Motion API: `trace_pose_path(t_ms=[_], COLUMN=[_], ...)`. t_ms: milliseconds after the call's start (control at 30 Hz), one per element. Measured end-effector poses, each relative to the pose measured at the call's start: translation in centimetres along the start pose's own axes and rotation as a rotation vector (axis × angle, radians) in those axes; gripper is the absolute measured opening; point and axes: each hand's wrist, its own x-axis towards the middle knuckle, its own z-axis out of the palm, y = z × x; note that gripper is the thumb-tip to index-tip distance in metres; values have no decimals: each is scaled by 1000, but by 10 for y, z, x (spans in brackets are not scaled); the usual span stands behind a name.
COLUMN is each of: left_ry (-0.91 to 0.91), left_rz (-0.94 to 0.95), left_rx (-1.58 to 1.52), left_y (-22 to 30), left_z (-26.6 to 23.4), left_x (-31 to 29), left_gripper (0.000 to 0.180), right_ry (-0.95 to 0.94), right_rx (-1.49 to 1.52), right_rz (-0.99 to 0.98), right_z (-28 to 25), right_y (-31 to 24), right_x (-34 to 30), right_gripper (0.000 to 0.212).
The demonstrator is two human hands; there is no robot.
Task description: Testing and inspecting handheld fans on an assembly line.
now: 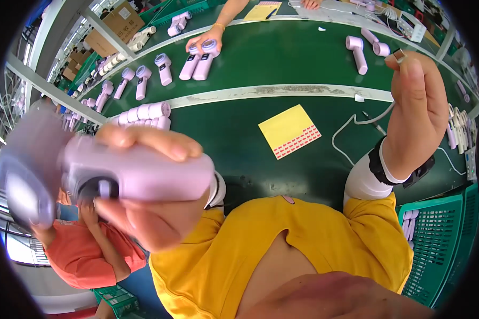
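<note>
**Left hand (pixel 159 226) holds a fan (pixel 159 173); right hand (pixel 420 98) pinches a small piece (pixel 399 55)**

At far left, the fan's round head blurs near the edge of view. Below it, a person in orange (pixel 80 252) is partly hidden by the fan and the left hand, with a green basket (pixel 114 300) beside them. The left hand's grip is closed around the lilac handle, fingers over the top and thumb below; the fan is held lengthwise, above the worktop (pixel 229 133). Behind it lies a lilac stack (pixel 143 112), and beyond that stands a row of fans (pixel 142 82). Next along, a co-worker's hand (pixel 205 42) touches a pair of fans (pixel 202 65). Near the middle, a yellow sheet (pixel 285 125) with red marks lies flat. Right of it a pale cable (pixel 351 122) curves over the worktop and passes behind the right wrist. The right hand is raised, its grip closed on the small piece between thumb and fingertip; whether the cable joins that piece cannot be told. At lower right, a green crate (pixel 436 228) contains lilac parts (pixel 409 223).
</note>
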Motion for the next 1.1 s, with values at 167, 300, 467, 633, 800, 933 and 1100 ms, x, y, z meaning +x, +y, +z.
trace_pose_path(t_ms=[167, 300, 467, 633, 800, 933, 1100], left_ry=[-198, -553, -572, -846, -907, -643, -187], left_rz=[223, -30, -822, -676, -785, -543, -123], left_rx=[165, 836, 399, 1062, 1155, 1092, 2519], left_y=[-42, -112, -260, -393, -408, -408, -382], left_z=[-7, -44, -60, -71, -64, -102, -234], left_x=[-12, 34, 28, -19, -25, 11, 94], left_gripper=[23, 22, 32, 54, 52, 34, 23], right_ry=[150, 119, 207, 32, 162, 225, 195], right_rx=[18, 84, 272, 390, 239, 222, 205], right_rz=[6, -90, -25, -67, -33, 0, -7], right_z=[-1, -27, -52, -47, -49, -42, -42], right_y=[10, 2, -3, 0, 6, 5, 7], right_x=[3, 9, 8, 10, 11, 14, 13], right_gripper=[21, 26, 33, 31, 27, 27, 27])
